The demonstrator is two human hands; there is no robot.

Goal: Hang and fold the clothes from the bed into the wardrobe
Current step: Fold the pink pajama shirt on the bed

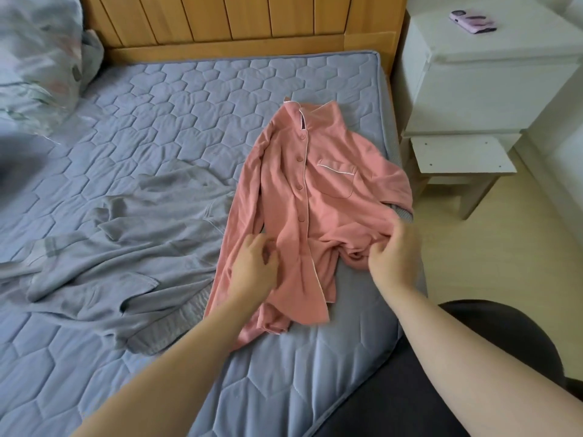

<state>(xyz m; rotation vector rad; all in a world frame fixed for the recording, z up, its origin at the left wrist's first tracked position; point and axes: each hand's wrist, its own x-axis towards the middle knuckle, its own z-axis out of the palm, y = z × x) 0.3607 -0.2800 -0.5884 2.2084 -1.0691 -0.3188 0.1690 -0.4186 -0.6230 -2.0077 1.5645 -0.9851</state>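
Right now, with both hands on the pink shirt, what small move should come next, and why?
Probably draw the right hand outward and flatten the cloth it grips. The pink shirt lies buttoned, front up, on the mattress, but its side near the bed's edge is bunched, while the left hand pinches the lower front. Flat cloth folds neater.

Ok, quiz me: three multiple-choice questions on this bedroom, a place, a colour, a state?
1. Where is the phone in its pink case? A on the floor; B on the white bedside cabinet; C on the pillow.
2. What colour is the loose garment left of the pink buttoned pyjama shirt? A grey; B yellow; C black.
3. What is the right hand doing? A lying flat; B holding a hanger; C gripping the shirt's fabric.
Answers: B, it lies on the cabinet's top; A, plain grey cloth; C, it bunches pink cloth.
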